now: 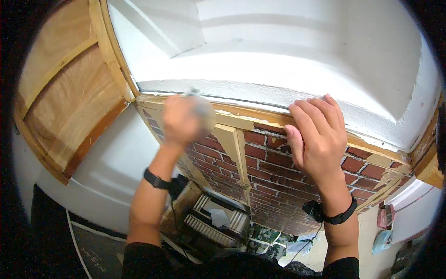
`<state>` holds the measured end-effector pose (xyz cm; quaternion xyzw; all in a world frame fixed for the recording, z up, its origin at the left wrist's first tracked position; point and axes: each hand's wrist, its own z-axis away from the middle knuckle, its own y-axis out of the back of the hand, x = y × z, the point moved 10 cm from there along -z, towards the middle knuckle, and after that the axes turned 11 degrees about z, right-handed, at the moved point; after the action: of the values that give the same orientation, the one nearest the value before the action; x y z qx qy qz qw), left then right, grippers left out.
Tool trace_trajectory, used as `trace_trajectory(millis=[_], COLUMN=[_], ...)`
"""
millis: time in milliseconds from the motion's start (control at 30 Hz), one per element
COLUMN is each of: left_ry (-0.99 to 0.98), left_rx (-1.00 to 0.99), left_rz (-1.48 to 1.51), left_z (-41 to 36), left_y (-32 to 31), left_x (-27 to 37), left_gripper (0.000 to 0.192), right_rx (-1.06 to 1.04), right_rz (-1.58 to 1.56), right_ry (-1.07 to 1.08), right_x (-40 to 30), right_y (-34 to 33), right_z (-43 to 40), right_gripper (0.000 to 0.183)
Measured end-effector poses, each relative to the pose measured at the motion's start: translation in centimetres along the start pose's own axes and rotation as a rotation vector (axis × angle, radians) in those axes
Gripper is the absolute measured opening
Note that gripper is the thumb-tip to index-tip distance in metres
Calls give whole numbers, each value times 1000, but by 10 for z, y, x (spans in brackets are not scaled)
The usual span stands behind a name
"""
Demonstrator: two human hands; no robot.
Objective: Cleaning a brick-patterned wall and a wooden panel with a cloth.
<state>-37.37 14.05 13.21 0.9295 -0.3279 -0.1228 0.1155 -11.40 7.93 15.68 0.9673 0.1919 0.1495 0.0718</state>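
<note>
My left hand [177,120] is blurred and shut around a round-looking, pale grey tool [203,113], too smeared to name more exactly. It is at the left part of a wooden edge strip [244,113] on top of a cabinet. My right hand [318,134] rests further right on that strip, fingertips over its back edge and thumb on the front, with no tool in it. Behind the strip is a rough white plaster ledge [237,89]. Below it, the cabinet front [275,164] bears a red brick pattern, with patches of peeled covering.
Left stands a wooden panel door [69,80]. Down between my arms lies a black-and-cream slatted object [212,221] with a pale scrap on it, beside a wooden box [183,205]. Plastic bags [382,241] lie on the tiled floor [366,226] at lower right.
</note>
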Motion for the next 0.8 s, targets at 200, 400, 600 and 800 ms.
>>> trace_trajectory(millis=[200, 400, 600, 800], left_ry=[281, -39, -89, 51], left_rx=[48, -152, -59, -13], left_rz=[-236, 274, 268, 76], left_z=[13, -56, -48, -10], left_y=[61, -59, -50, -5], left_x=[-101, 131, 128, 14], left_gripper=[20, 30, 23, 28], right_rx=[-24, 82, 112, 99], right_rz=[-66, -130, -186, -173], right_ry=[6, -105, -108, -107], right_x=[-13, 15, 15, 16], right_y=[-3, 0, 10, 13], right_z=[-4, 6, 2, 3], right_gripper=[31, 33, 30, 26])
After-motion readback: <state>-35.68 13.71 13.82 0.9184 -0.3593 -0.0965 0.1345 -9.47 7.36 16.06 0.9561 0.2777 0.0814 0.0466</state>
